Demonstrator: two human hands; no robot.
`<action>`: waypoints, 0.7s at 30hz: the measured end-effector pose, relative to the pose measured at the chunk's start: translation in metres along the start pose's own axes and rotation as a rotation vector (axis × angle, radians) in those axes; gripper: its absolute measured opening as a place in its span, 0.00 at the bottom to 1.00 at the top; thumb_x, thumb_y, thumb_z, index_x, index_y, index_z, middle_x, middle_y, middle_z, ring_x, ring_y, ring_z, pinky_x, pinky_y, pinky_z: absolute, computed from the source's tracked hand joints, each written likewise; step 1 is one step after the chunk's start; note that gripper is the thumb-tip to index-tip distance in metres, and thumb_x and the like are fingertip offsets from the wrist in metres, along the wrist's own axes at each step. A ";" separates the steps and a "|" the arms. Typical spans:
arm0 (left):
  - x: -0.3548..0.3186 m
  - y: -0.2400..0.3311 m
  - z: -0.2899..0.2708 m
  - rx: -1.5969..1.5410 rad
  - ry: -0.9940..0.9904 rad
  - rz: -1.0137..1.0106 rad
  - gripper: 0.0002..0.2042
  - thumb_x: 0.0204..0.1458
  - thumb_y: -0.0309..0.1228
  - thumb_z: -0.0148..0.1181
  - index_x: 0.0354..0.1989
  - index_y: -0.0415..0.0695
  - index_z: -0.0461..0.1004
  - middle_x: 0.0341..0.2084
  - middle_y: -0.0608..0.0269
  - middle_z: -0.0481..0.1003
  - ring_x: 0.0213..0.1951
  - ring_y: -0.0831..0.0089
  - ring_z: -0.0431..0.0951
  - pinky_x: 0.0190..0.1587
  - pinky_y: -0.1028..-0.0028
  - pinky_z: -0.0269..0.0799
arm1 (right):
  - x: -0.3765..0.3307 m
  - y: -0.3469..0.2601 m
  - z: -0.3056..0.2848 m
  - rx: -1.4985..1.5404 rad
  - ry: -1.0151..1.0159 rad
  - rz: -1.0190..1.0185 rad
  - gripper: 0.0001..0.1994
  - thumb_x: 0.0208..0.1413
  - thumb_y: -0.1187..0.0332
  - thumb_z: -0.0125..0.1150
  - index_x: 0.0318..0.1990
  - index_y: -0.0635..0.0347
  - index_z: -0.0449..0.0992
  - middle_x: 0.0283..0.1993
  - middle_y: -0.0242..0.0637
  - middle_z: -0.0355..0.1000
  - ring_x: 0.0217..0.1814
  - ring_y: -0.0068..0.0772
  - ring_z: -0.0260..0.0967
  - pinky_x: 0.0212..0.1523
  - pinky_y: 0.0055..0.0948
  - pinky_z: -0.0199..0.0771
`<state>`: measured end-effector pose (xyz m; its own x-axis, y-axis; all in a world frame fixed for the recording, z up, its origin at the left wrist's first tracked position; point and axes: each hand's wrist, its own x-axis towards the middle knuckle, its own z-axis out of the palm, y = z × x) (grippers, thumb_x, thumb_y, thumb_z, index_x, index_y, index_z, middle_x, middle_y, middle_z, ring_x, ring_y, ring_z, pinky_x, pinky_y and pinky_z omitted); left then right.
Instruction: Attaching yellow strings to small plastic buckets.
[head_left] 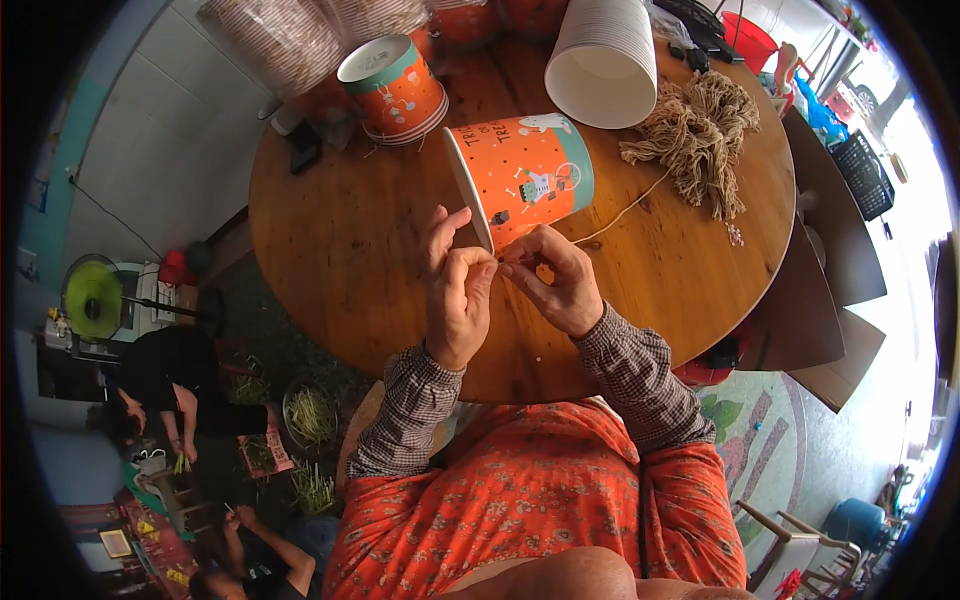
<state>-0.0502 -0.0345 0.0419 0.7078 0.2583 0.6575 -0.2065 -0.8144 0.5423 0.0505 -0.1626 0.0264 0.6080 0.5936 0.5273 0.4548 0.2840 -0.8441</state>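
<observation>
An orange paper bucket [525,165] with cartoon prints and a teal base band lies on its side on the round wooden table [350,240], white rim toward the left. At the rim's near edge, my left hand [462,285] and my right hand [558,275] meet fingertip to fingertip. Both pinch a thin beige cord [622,214], whose pinched end is mostly hidden by the fingers. From my right hand the cord runs past the bucket's base toward a loose bundle of cords [705,140].
A nested stack of white buckets [600,65] lies at the back, beside a short orange bucket stack [400,95]. Plastic-wrapped stacks [275,45] fill the far left. Cardboard flaps [795,310] border the table's right. Two people sit at lower left near a green fan [92,298].
</observation>
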 end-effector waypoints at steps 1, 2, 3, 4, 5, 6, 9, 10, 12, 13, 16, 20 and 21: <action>-0.001 0.001 0.000 0.009 -0.009 0.003 0.02 0.58 0.23 0.53 0.35 0.38 0.71 0.61 0.52 0.60 0.67 0.51 0.53 0.63 0.55 0.56 | -0.001 0.001 0.000 -0.008 0.004 -0.023 0.07 0.50 0.77 0.66 0.35 0.63 0.74 0.30 0.33 0.68 0.27 0.23 0.67 0.30 0.22 0.68; -0.001 0.002 0.000 0.017 -0.018 0.006 0.01 0.58 0.22 0.54 0.35 0.38 0.71 0.61 0.52 0.60 0.67 0.51 0.53 0.63 0.55 0.56 | -0.001 0.001 0.000 -0.008 0.005 -0.025 0.07 0.50 0.77 0.66 0.35 0.63 0.74 0.30 0.33 0.68 0.27 0.23 0.67 0.30 0.22 0.68; -0.001 0.002 0.001 0.018 -0.017 0.006 0.01 0.58 0.22 0.54 0.35 0.38 0.71 0.61 0.52 0.60 0.67 0.51 0.53 0.63 0.55 0.56 | -0.002 0.001 0.000 -0.010 0.008 -0.017 0.06 0.50 0.77 0.66 0.35 0.63 0.74 0.30 0.33 0.68 0.27 0.23 0.67 0.30 0.23 0.68; 0.000 0.002 0.001 0.019 -0.015 0.006 0.02 0.55 0.20 0.56 0.35 0.38 0.71 0.59 0.52 0.61 0.66 0.51 0.54 0.63 0.56 0.57 | -0.002 0.000 0.000 -0.013 0.011 -0.009 0.06 0.51 0.77 0.65 0.34 0.64 0.74 0.30 0.33 0.68 0.27 0.23 0.67 0.29 0.23 0.68; 0.000 0.003 0.001 0.021 -0.013 0.006 0.04 0.52 0.19 0.59 0.34 0.39 0.70 0.57 0.52 0.63 0.66 0.51 0.55 0.63 0.57 0.57 | -0.002 -0.001 0.000 -0.013 0.011 -0.010 0.06 0.51 0.77 0.65 0.34 0.64 0.74 0.30 0.33 0.68 0.27 0.23 0.67 0.29 0.23 0.68; 0.000 0.002 0.001 0.021 -0.012 0.006 0.04 0.52 0.19 0.59 0.34 0.39 0.70 0.57 0.52 0.63 0.66 0.51 0.55 0.63 0.57 0.57 | -0.002 -0.004 0.000 -0.040 0.007 0.002 0.06 0.51 0.76 0.65 0.34 0.64 0.74 0.29 0.33 0.68 0.27 0.24 0.67 0.29 0.24 0.68; 0.001 -0.002 0.002 0.075 0.025 0.078 0.04 0.52 0.19 0.59 0.34 0.39 0.70 0.56 0.53 0.64 0.65 0.51 0.56 0.62 0.58 0.59 | -0.003 -0.008 0.003 -0.092 -0.003 0.030 0.05 0.52 0.76 0.64 0.35 0.65 0.74 0.31 0.34 0.70 0.28 0.22 0.67 0.30 0.23 0.68; 0.000 -0.003 0.002 0.103 0.034 0.115 0.04 0.52 0.19 0.59 0.34 0.39 0.70 0.55 0.54 0.64 0.64 0.52 0.57 0.61 0.58 0.60 | -0.003 -0.008 0.003 -0.116 -0.009 0.044 0.04 0.53 0.76 0.63 0.35 0.65 0.73 0.32 0.35 0.71 0.29 0.21 0.67 0.31 0.22 0.69; 0.000 -0.006 0.002 0.129 0.043 0.152 0.04 0.52 0.20 0.59 0.34 0.39 0.70 0.55 0.54 0.64 0.63 0.52 0.58 0.61 0.58 0.61 | -0.004 -0.008 0.005 -0.110 -0.008 0.077 0.05 0.54 0.76 0.63 0.35 0.65 0.74 0.32 0.34 0.71 0.29 0.21 0.67 0.31 0.23 0.69; 0.000 -0.007 0.001 0.146 0.050 0.161 0.04 0.53 0.20 0.59 0.34 0.40 0.70 0.55 0.55 0.64 0.63 0.52 0.59 0.60 0.59 0.62 | -0.004 -0.008 0.005 -0.101 -0.009 0.108 0.05 0.54 0.75 0.63 0.35 0.66 0.74 0.31 0.34 0.71 0.29 0.21 0.67 0.31 0.23 0.69; 0.001 -0.009 0.001 0.157 0.067 0.152 0.03 0.54 0.21 0.58 0.33 0.40 0.70 0.54 0.55 0.64 0.62 0.52 0.60 0.60 0.59 0.63 | -0.002 -0.008 0.006 -0.079 -0.005 0.088 0.04 0.54 0.75 0.63 0.34 0.65 0.74 0.30 0.34 0.71 0.28 0.21 0.67 0.31 0.22 0.69; 0.002 -0.011 0.001 0.125 0.044 0.152 0.04 0.55 0.23 0.58 0.35 0.40 0.69 0.54 0.54 0.64 0.62 0.52 0.60 0.59 0.60 0.63 | -0.002 -0.008 0.006 -0.092 0.000 0.104 0.04 0.55 0.75 0.62 0.34 0.65 0.74 0.30 0.32 0.71 0.28 0.18 0.67 0.31 0.21 0.69; 0.001 -0.013 0.001 0.006 0.034 0.063 0.06 0.55 0.24 0.59 0.38 0.39 0.68 0.54 0.53 0.64 0.62 0.53 0.60 0.59 0.61 0.62 | -0.003 -0.006 0.006 -0.049 0.046 0.168 0.04 0.54 0.75 0.62 0.35 0.64 0.73 0.29 0.32 0.71 0.28 0.19 0.68 0.30 0.21 0.70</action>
<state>-0.0460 -0.0244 0.0349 0.6699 0.2244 0.7077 -0.2458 -0.8324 0.4966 0.0416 -0.1617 0.0293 0.7064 0.5943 0.3844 0.3754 0.1459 -0.9153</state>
